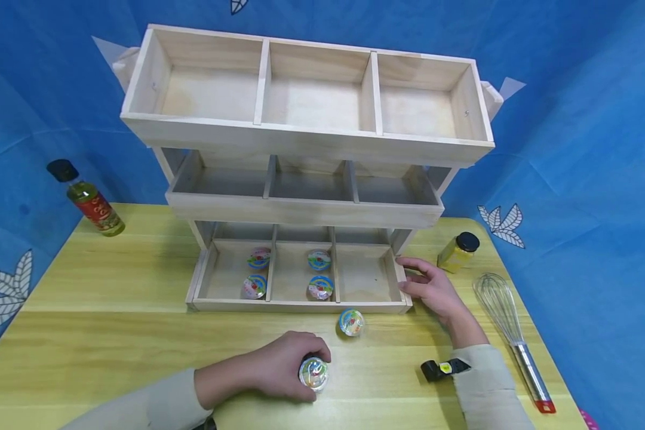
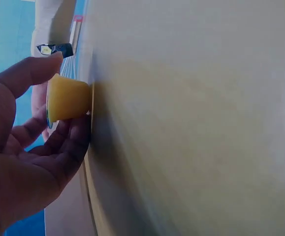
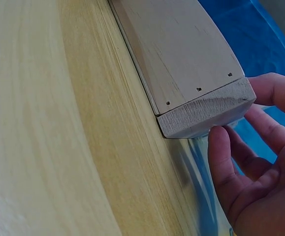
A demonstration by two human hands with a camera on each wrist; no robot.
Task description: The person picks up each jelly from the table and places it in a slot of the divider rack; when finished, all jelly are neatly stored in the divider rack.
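Note:
My left hand (image 1: 287, 367) grips a jelly cup (image 1: 313, 374) between thumb and curled fingers, low over the table. In the left wrist view the cup (image 2: 69, 100) shows yellow-orange, its lid facing away from the table. A loose jelly cup (image 1: 351, 322) stands before the wooden rack's bottom tray (image 1: 295, 307). In that tray, two cups (image 1: 255, 286) sit in the left compartment and two more (image 1: 319, 288) in the middle one. My right hand (image 1: 432, 289) rests its fingertips on the tray's right side wall (image 3: 206, 110), with fingers fairly extended.
Above the bottom tray, the rack (image 1: 306, 134) has two more tiers of three compartments. An oil bottle (image 1: 94, 203) stands at the back left. To the right are a yellow jar (image 1: 458, 252) with a black lid and a whisk (image 1: 516, 334) along the table's edge.

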